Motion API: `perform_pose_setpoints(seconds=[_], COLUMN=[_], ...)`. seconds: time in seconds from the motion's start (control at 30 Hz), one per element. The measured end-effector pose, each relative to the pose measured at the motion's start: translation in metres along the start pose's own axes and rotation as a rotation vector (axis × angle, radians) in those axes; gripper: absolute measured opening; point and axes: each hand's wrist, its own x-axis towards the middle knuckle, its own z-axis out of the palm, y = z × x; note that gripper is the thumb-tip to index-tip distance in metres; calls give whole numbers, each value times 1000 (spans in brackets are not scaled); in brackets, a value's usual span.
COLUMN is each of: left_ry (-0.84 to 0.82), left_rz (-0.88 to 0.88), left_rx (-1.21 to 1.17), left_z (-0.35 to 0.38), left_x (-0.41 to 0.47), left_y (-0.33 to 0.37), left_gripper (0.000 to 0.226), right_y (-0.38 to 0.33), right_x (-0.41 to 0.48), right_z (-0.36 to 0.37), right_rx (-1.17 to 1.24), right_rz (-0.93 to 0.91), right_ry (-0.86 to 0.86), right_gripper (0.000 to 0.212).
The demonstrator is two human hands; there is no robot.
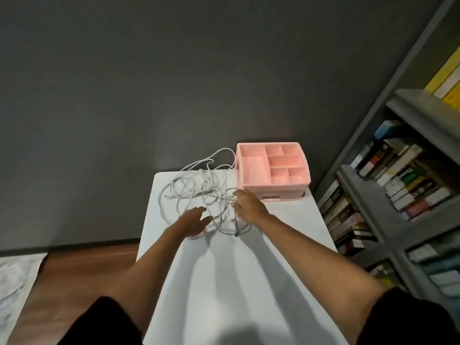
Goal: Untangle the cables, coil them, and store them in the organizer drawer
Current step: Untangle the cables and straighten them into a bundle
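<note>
Short black sleeves [104, 322] cover the upper arms; forearms [311, 252] are bare.

Pale grey cables [201, 192], pink organizer [272, 168], white table [249, 270], dark grey wall [174, 70]

Cables [201, 192]: thin, white-grey, several loosely tangled in one heap at centre frame, on the far left part of the table [224, 270]. Some loops overhung the far edge. One dark plug end lay at the heap's lower edge.

Organizer [272, 168]: pink plastic, upright, just right of the heap. Top tray divided into open compartments. Drawer [271, 195] in its front appeared closed.
</note>
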Motion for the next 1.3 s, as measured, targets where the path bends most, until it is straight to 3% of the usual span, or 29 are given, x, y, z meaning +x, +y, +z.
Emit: perform_pose_setpoints(seconds=[0.1, 0.27, 0.4, 0.5, 0.67, 0.83, 1.1, 1.2, 1.3], left_ry=[-11, 119, 196, 245, 351, 457, 431, 366, 412], left_rz=[-23, 1, 88, 122, 150, 201, 222, 190, 217], left_rx=[-70, -194, -292, -358, -442, -545, -1187, -1204, -1029], left_z=[21, 36, 27, 20, 9, -10, -45, -45, -41], left_x=[4, 4, 4, -1, -8, -16, -34, -39, -40], left_y=[-6, -3, -7, -7, -3, 7, 30, 32, 34], left_gripper=[55, 36, 12, 5, 9, 12, 14, 16, 15], right_y=[4, -6, -16, -25, -52, -68, -73, -65, -63], right_x=[8, 20, 32, 38, 36, 40, 29, 20, 10], right_z=[17, 31, 29, 18, -15, -44, -68, -73, -75], right_rx=[97, 411, 523, 500, 457, 565, 690, 722, 812], right_rz=[81, 256, 255, 217, 65, 16, -2, -17, -71], right_ry=[-1, 13, 110, 172, 233, 269, 320, 298, 185], right_gripper=[37, 37, 13, 30, 21, 28, 28, 28, 23])
